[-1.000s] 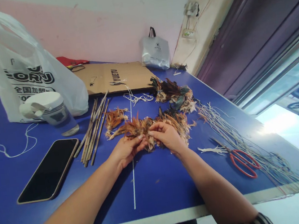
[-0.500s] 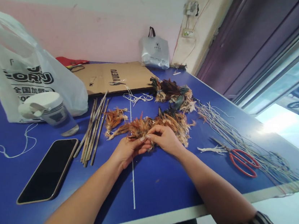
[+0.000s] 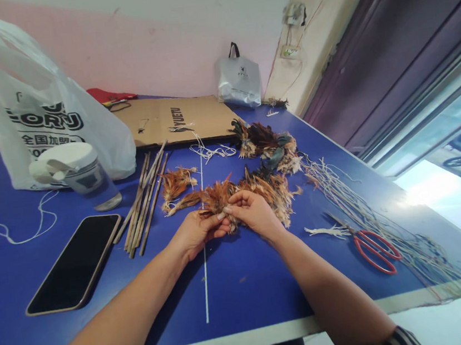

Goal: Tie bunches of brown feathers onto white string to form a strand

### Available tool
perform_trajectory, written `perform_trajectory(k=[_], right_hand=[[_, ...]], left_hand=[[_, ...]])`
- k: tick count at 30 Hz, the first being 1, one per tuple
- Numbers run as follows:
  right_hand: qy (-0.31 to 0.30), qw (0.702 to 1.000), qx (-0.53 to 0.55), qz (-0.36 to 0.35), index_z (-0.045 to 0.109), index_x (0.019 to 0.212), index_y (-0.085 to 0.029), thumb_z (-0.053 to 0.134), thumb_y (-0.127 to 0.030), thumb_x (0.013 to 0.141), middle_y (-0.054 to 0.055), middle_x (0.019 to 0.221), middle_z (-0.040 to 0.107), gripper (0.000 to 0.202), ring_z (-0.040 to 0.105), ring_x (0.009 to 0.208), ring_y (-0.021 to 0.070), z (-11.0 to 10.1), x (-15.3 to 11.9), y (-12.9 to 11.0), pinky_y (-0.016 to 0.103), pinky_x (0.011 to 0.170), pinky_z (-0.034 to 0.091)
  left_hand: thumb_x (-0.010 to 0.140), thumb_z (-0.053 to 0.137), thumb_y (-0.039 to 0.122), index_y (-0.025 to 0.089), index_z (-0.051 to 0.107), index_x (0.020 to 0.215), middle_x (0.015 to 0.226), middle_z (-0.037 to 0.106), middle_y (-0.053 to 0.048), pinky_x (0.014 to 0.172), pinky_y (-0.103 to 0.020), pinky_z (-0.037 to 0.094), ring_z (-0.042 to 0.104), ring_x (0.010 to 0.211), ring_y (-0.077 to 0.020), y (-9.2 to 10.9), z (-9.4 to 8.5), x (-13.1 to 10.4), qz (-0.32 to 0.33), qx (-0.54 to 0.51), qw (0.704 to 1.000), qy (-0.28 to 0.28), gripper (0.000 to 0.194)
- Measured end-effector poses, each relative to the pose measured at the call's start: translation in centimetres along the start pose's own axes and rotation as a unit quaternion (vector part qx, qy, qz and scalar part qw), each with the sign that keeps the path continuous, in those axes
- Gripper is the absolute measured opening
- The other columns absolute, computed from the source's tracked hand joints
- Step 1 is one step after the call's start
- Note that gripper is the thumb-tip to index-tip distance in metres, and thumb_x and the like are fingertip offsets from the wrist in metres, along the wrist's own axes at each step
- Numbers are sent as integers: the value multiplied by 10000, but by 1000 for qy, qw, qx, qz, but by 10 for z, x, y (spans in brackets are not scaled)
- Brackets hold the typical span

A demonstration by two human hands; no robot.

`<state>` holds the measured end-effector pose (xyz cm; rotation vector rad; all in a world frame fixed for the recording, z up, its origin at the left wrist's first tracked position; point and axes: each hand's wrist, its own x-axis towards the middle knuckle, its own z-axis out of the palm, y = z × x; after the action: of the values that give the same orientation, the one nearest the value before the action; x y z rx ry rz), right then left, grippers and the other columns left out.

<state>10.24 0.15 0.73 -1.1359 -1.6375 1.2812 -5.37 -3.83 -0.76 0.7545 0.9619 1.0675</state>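
My left hand (image 3: 198, 229) and my right hand (image 3: 252, 210) meet at the middle of the blue table (image 3: 243, 271), both pinching a bunch of orange-brown feathers (image 3: 216, 196). Their fingertips touch over the quill ends. More brown feathers (image 3: 272, 189) lie just right of my right hand, and a small loose tuft (image 3: 175, 182) lies to the left. A thin white stick (image 3: 205, 276) runs from under my hands toward the table's front edge.
A black phone (image 3: 73, 261) lies at left, beside a bundle of thin wooden sticks (image 3: 144, 202). A capped jar (image 3: 81, 174) and white plastic bag (image 3: 42, 114) stand behind. Red scissors (image 3: 374, 250) and strings (image 3: 370, 211) lie right. Cardboard (image 3: 174, 120), dark feathers (image 3: 266, 140) and a silver bag (image 3: 238, 79) sit behind.
My hands have drawn slightly closer together and gathered the feather bunch tighter, so it stands more upright. Nothing else has moved.
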Motion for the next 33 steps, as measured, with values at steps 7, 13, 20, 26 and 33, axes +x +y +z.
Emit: perform_trajectory(k=[7, 13, 20, 26, 33], right_hand=[[-92, 996, 0, -1, 614, 896, -127, 662, -260, 657, 7, 623, 619, 278, 581, 542, 124, 6, -7, -4, 238, 538, 465], [-48, 999, -12, -14, 631, 727, -129, 612, -263, 692, 12, 556, 610, 140, 566, 479, 123, 13, -10, -6, 229, 485, 458], [-70, 997, 7, -31, 645, 818, -120, 607, -271, 700, 27, 648, 645, 196, 579, 544, 122, 3, -7, -8, 239, 544, 471], [-121, 992, -8, -30, 621, 776, -113, 589, -232, 701, 20, 660, 628, 144, 568, 567, 112, 2, -9, -12, 227, 562, 467], [-98, 995, 21, -7, 563, 912, -140, 629, -259, 680, -1, 655, 600, 269, 568, 550, 118, 3, -6, -7, 239, 539, 453]], left_hand=[[658, 691, 332, 86, 658, 729, 608, 641, -59, 522, -214, 463, 591, 542, -122, -5, 0, 1, 65, 119, 990, -31, 257], [660, 680, 341, 95, 633, 664, 598, 622, -45, 523, -234, 447, 566, 529, -118, -10, 2, 2, 82, 131, 987, -41, 250], [654, 688, 358, 90, 649, 674, 651, 639, -69, 620, -267, 473, 588, 596, -132, 1, 5, -4, 37, 120, 988, -86, 272], [616, 729, 325, 93, 662, 659, 614, 639, -62, 579, -258, 469, 577, 545, -123, 1, 3, -5, 3, 119, 989, -90, 245], [626, 732, 289, 79, 681, 702, 654, 666, -80, 589, -249, 496, 614, 577, -136, 0, -1, -2, -9, 95, 993, -67, 229]])
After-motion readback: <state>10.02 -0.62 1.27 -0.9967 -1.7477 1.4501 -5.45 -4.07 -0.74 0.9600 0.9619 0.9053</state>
